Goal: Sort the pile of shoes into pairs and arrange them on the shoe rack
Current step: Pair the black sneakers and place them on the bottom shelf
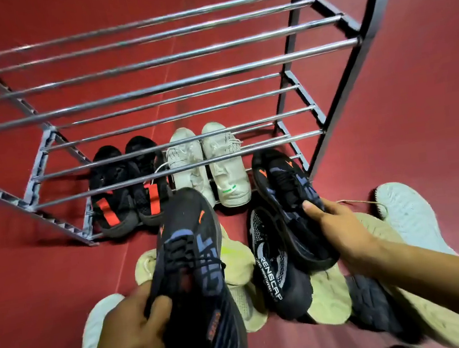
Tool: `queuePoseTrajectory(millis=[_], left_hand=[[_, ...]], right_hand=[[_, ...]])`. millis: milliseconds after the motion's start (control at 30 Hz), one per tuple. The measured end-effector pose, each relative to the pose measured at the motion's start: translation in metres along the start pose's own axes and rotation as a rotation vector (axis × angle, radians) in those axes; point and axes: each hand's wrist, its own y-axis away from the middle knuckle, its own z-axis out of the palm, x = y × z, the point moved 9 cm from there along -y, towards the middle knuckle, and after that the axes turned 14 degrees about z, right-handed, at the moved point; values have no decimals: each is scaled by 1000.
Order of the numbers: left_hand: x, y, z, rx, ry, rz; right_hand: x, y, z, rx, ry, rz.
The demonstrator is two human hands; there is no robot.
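My left hand (pixel 128 328) grips a black sneaker with blue panels and orange marks (pixel 193 268), lifted above the pile, toe toward the rack. My right hand (pixel 336 230) holds its matching black-and-blue sneaker (pixel 289 201) by the heel, toe at the bottom tier's right end. The metal shoe rack (pixel 154 90) has several tiers of bars. On its bottom tier stand a black pair with red stripes (pixel 125 186) and a pale grey pair (pixel 206 162). On the floor lie a black-and-white knit shoe with lettering (pixel 274 266) and cream shoes (pixel 330 297).
The floor (pixel 415 93) is dark red. A white-soled shoe (pixel 409 215) lies upturned at the right, another white shoe (pixel 97 329) sits at the lower left, and a dark shoe (pixel 371 304) lies under my right forearm. The rack's upper tiers hold nothing.
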Motion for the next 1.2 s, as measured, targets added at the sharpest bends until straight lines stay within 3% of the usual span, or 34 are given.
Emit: queuePoseTrajectory(millis=[267, 433, 567, 700, 867, 1200], left_hand=[[77, -82, 52, -35, 38, 236], [89, -96, 85, -90, 9, 245], [86, -79, 88, -69, 45, 235], [80, -71, 96, -103, 10, 205], [87, -97, 114, -34, 28, 117], [91, -198, 146, 92, -44, -181]], right_hand=[[-41, -56, -13, 231, 89, 20], [-35, -83, -8, 341, -32, 125], [-34, -85, -24, 495, 23, 123], [-41, -87, -42, 547, 146, 68], [-64, -84, -41, 541, 288, -151], [-59, -81, -55, 533, 250, -233]])
